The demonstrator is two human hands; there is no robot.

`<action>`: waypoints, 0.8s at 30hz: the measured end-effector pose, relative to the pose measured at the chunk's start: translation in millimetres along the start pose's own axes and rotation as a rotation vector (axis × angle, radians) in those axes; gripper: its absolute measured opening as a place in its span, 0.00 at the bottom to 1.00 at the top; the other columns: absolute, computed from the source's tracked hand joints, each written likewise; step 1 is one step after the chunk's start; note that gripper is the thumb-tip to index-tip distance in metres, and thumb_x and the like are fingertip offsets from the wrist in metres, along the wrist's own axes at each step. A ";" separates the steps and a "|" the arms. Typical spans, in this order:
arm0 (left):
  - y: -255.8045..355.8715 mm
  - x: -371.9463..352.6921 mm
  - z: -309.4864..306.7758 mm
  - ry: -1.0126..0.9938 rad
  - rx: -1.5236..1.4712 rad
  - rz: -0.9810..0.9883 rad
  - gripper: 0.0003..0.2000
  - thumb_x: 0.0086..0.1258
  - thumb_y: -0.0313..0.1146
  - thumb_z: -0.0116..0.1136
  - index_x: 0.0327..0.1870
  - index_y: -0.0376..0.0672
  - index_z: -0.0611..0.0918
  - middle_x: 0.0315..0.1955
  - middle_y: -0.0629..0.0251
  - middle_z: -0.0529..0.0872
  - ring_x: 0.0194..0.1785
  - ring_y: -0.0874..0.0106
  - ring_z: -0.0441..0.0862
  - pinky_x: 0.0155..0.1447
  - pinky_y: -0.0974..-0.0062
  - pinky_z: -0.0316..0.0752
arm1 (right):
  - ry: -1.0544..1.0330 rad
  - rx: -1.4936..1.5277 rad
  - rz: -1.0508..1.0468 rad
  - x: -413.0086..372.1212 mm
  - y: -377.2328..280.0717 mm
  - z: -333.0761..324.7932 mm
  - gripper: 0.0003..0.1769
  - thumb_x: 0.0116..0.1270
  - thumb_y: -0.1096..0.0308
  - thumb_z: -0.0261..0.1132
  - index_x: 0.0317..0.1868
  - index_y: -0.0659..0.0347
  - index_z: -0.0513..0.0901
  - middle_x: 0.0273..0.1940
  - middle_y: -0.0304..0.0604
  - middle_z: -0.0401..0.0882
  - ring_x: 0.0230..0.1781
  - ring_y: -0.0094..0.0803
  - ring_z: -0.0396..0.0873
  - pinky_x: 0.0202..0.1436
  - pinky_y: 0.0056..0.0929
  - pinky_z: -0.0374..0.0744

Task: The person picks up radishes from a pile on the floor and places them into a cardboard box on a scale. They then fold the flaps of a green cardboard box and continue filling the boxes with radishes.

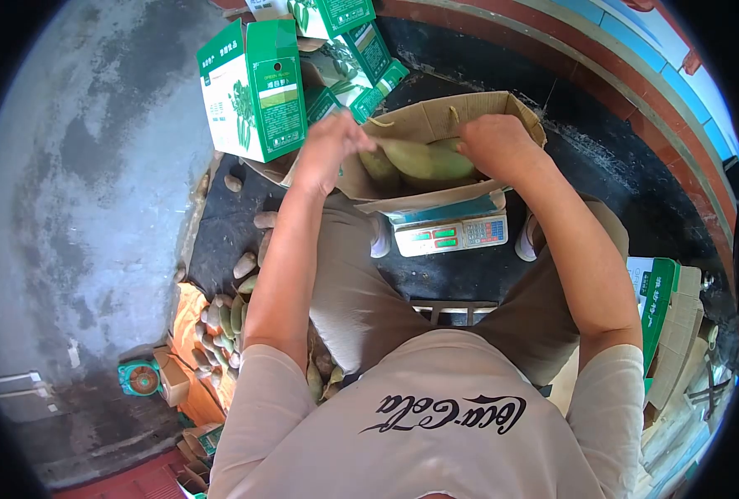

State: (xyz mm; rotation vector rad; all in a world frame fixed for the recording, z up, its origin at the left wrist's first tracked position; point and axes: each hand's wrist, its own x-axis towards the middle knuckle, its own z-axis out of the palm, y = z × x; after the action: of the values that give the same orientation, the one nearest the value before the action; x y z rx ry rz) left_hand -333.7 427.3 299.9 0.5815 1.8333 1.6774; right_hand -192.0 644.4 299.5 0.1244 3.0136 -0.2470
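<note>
An open cardboard box [426, 202] stands on a digital scale [451, 237] between my knees. Inside lie large green radishes, the biggest one [428, 163] stretched across the middle. My left hand [328, 151] hovers at the box's left end, its fingertips blurred by motion near a radish's tip. Over the right end of the box is my right hand [500, 146], fingers curled in beside the big radish's end; whatever they grip is hidden. A cord handle [453, 115] shows on the far wall of the box.
Green-and-white printed cartons [271, 91] are stacked ahead to the left. Loose radishes [235, 316] lie on the floor and an orange sheet [192, 312] to my left. Another carton [657, 303] stands at my right. A teal round device [141, 378] sits by the grey wall.
</note>
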 end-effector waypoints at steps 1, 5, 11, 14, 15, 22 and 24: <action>-6.6 -0.9 -4.3 -0.117 0.221 -0.083 0.17 0.75 0.39 0.43 0.26 0.40 0.75 0.29 0.62 0.80 0.38 0.70 0.76 0.53 0.68 0.71 | -0.009 0.002 -0.003 0.4 0.4 -0.4 0.13 0.62 0.59 0.63 0.37 0.61 0.85 0.38 0.48 0.84 0.42 0.43 0.83 0.44 0.39 0.81; -17.2 -11.3 -7.8 -0.187 0.666 -0.116 0.16 0.72 0.42 0.50 0.38 0.37 0.82 0.37 0.64 0.85 0.44 0.75 0.79 0.54 0.76 0.70 | -0.041 0.014 0.002 -1.8 -2.6 -2.6 0.14 0.60 0.58 0.65 0.37 0.61 0.85 0.37 0.48 0.84 0.41 0.44 0.83 0.44 0.39 0.81; -23.8 -17.5 -14.4 -0.025 0.566 -0.067 0.15 0.69 0.40 0.53 0.39 0.35 0.83 0.34 0.64 0.85 0.39 0.76 0.79 0.48 0.76 0.71 | -0.025 0.017 -0.005 -1.6 -5.0 -0.5 0.16 0.59 0.57 0.65 0.35 0.62 0.85 0.36 0.50 0.84 0.40 0.44 0.83 0.43 0.39 0.81; -25.6 -20.0 -19.0 0.001 0.552 -0.037 0.13 0.70 0.38 0.53 0.39 0.35 0.82 0.34 0.65 0.85 0.40 0.76 0.79 0.49 0.77 0.71 | -0.037 0.012 0.004 -0.2 -4.9 4.1 0.18 0.60 0.54 0.63 0.34 0.63 0.85 0.35 0.52 0.84 0.39 0.45 0.83 0.43 0.39 0.81; -25.5 -20.2 -21.0 0.002 0.561 -0.030 0.13 0.72 0.38 0.52 0.40 0.36 0.82 0.35 0.66 0.85 0.42 0.77 0.79 0.51 0.77 0.71 | -0.039 0.013 0.006 0.6 -5.0 6.0 0.19 0.60 0.53 0.62 0.34 0.63 0.85 0.35 0.52 0.84 0.39 0.45 0.83 0.43 0.40 0.81; -25.4 -28.0 -26.6 0.190 0.655 0.083 0.11 0.70 0.34 0.55 0.39 0.35 0.82 0.32 0.68 0.84 0.37 0.81 0.78 0.46 0.81 0.72 | -0.083 -0.011 0.001 2.0 -11.7 8.8 0.16 0.63 0.57 0.60 0.35 0.62 0.83 0.34 0.53 0.83 0.40 0.47 0.82 0.44 0.42 0.79; -25.0 -29.7 -28.3 0.231 0.645 0.105 0.10 0.70 0.34 0.56 0.40 0.35 0.82 0.32 0.67 0.84 0.37 0.81 0.77 0.44 0.82 0.72 | -0.065 -0.001 -0.020 4.1 -10.9 12.5 0.24 0.64 0.47 0.59 0.35 0.63 0.85 0.35 0.53 0.84 0.40 0.46 0.83 0.44 0.40 0.81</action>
State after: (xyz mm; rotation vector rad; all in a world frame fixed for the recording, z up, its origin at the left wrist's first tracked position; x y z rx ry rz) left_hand -329.3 383.8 279.9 0.7738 2.5721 1.2271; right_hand -195.8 631.9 288.4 0.0843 2.9518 -0.2464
